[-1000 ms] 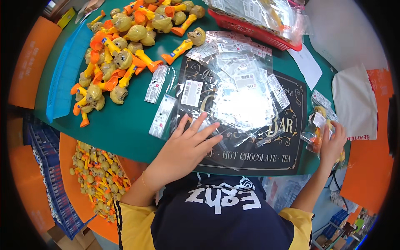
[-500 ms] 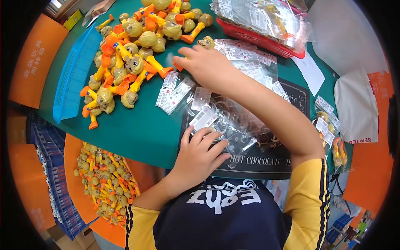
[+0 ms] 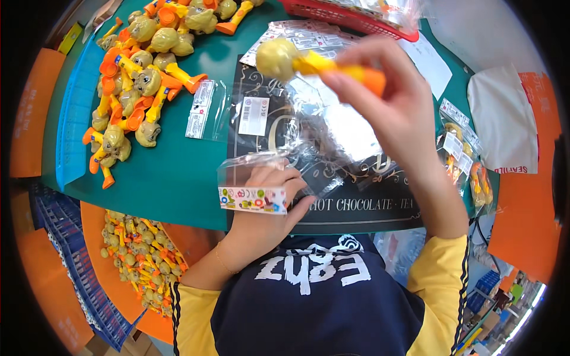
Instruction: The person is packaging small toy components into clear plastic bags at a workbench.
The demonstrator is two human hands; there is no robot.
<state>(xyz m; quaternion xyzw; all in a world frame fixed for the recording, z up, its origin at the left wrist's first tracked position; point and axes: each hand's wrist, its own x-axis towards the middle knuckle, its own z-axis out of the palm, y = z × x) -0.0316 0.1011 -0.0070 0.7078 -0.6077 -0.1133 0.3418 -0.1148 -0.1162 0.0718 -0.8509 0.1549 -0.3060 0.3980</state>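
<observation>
My right hand [image 3: 392, 95] is raised over the mat, its fingers closed round the orange end of a gold-headed toy [image 3: 279, 59]. The toy is blurred, its round gold head pointing left and its yellow stem lying sideways. Lower down, my left hand [image 3: 270, 199] has its fingers curled at a clear plastic bag [image 3: 252, 200] with a colourful printed strip. The bag covers part of those fingers. Beyond it, another clear bag with a white label [image 3: 254, 116] lies on the black mat [image 3: 356, 221], and one more flat bag [image 3: 200, 110] rests to its left.
Many similar toys [image 3: 148, 80] are heaped at the far left beside a blue tray [image 3: 74, 130]. An orange bin [image 3: 92, 237] below holds more. A red basket [image 3: 356, 22] of bags stands at the back. Filled bags [image 3: 457, 148] lie at the right edge.
My right hand has come back from the pile toward the right, lifting a toy. My left hand, earlier spread over the bags, now has a bag at its curled fingers. The view has shifted somewhat.
</observation>
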